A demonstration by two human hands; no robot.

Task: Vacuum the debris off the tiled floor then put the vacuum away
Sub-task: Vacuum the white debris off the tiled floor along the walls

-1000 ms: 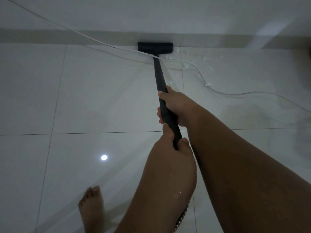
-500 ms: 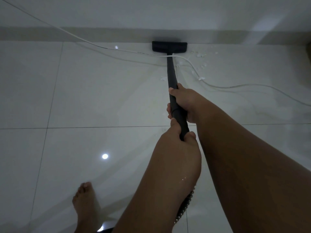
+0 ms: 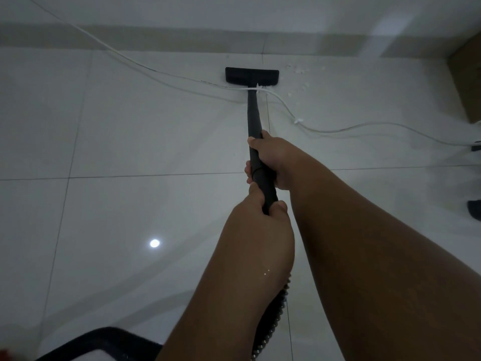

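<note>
Hands [image 3: 263,194] on wand [image 3: 253,118] (unlabelled)

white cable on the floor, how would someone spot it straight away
Look along the baseboard at the far edge of the tiled floor. Just before it sits the black vacuum head. The white cable crosses the black wand right behind that head, the only thin pale line snaking across the tiles.

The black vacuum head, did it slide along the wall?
Yes. The vacuum head slid right along the baseboard, toward the white debris.
</note>
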